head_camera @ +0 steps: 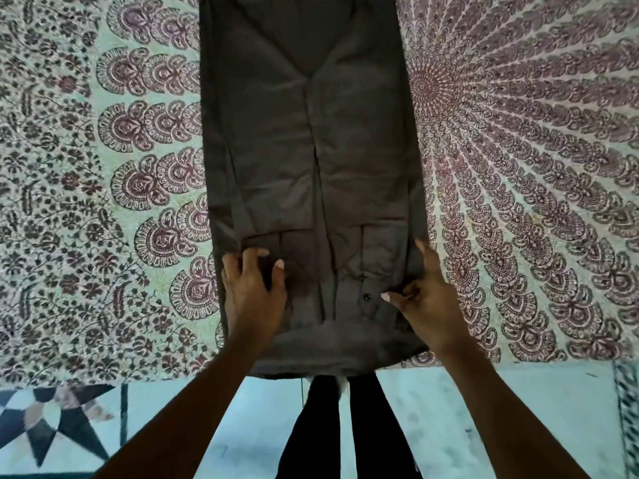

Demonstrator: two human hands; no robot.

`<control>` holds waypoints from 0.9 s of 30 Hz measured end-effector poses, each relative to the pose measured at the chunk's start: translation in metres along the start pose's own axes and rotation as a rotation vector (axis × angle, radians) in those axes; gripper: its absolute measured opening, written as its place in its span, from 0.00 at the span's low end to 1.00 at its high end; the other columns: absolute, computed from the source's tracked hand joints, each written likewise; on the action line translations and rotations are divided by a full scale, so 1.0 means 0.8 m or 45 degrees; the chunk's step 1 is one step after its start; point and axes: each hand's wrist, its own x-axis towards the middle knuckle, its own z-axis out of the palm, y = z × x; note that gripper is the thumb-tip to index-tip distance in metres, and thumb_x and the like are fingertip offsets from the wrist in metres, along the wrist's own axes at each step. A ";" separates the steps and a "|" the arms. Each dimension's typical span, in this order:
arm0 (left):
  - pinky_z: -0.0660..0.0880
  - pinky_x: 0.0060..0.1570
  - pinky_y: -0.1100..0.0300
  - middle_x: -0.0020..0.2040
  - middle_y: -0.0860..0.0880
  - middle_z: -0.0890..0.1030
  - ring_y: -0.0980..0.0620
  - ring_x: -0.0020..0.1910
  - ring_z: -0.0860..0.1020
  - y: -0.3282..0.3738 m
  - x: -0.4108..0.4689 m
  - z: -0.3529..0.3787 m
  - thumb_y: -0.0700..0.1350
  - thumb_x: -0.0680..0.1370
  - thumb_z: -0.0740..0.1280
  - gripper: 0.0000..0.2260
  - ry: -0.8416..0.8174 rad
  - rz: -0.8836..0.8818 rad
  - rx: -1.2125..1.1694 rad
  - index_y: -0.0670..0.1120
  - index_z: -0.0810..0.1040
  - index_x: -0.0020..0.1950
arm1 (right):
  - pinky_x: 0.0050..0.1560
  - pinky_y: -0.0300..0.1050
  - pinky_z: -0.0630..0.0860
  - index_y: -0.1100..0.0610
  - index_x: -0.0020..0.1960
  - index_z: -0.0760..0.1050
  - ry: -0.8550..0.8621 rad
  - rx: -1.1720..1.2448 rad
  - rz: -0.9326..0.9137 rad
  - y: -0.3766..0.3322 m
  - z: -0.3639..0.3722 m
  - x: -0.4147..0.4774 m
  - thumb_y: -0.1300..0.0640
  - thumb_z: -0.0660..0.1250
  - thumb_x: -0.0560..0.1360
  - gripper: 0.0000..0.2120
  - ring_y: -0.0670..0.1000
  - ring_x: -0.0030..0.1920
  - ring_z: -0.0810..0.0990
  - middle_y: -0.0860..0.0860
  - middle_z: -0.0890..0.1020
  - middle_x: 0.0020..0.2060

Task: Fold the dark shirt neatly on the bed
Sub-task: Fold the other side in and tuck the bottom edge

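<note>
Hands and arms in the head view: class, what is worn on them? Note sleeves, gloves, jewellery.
The left arm and right arm are bare, with no sleeve in view. The left hand and right hand wear no gloves; no ring, bracelet or watch shows.

Dark grey-brown cotton shirt [304, 150]: far end cut off by the top edge.
Paisley-printed bed sheet [103, 167]: runs past three edges.
Left hand [254, 292]: pinching or only pressing, unclear.
Right hand [428, 305]: curled fingertips hidden against cloth.
Forearms [518, 409]: cut at the bottom edge.
</note>
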 end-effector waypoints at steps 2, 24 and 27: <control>0.79 0.52 0.41 0.58 0.44 0.71 0.39 0.54 0.78 -0.013 0.000 -0.009 0.50 0.82 0.64 0.11 -0.022 0.121 -0.052 0.46 0.76 0.60 | 0.39 0.36 0.73 0.47 0.83 0.53 -0.047 -0.023 -0.038 0.001 -0.007 0.001 0.58 0.81 0.70 0.52 0.43 0.34 0.81 0.46 0.81 0.31; 0.63 0.65 0.42 0.80 0.48 0.69 0.43 0.77 0.70 -0.097 0.075 -0.101 0.43 0.67 0.76 0.35 -0.643 1.475 1.055 0.55 0.75 0.74 | 0.60 0.64 0.68 0.41 0.76 0.69 -0.556 -1.506 -1.440 0.009 -0.072 0.065 0.58 0.74 0.66 0.40 0.57 0.73 0.74 0.53 0.68 0.79; 0.64 0.64 0.42 0.74 0.50 0.76 0.43 0.73 0.76 -0.092 0.074 -0.089 0.43 0.69 0.71 0.23 -0.605 1.421 0.905 0.55 0.82 0.64 | 0.60 0.65 0.68 0.43 0.70 0.76 -0.522 -1.409 -1.437 0.012 -0.064 0.067 0.60 0.69 0.69 0.31 0.57 0.70 0.78 0.52 0.73 0.75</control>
